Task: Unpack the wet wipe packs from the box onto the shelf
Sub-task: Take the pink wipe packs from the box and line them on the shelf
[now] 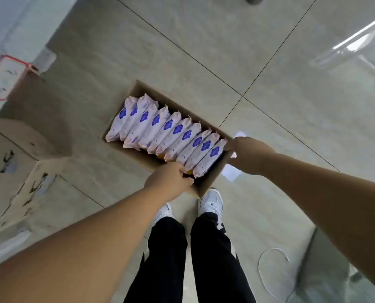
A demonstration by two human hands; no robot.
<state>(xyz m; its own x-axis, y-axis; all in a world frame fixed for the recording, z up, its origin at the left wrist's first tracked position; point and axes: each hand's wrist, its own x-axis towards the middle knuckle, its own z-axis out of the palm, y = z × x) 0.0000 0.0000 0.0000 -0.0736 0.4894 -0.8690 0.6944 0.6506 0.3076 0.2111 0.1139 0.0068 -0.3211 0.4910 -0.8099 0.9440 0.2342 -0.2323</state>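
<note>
An open cardboard box lies on the tiled floor just ahead of my feet. Inside it stand several white wet wipe packs with blue flower marks, in one tight row. My left hand grips the box's near long wall, fingers curled over the rim beside the packs. My right hand holds the box's right end wall, fingers wrapped over its edge next to the last pack. The shelf is out of view.
Other cardboard boxes and a flattened printed carton lie to the left. A white label lies on the floor under my right hand. My white shoes stand just behind the box. A white cord loops at lower right.
</note>
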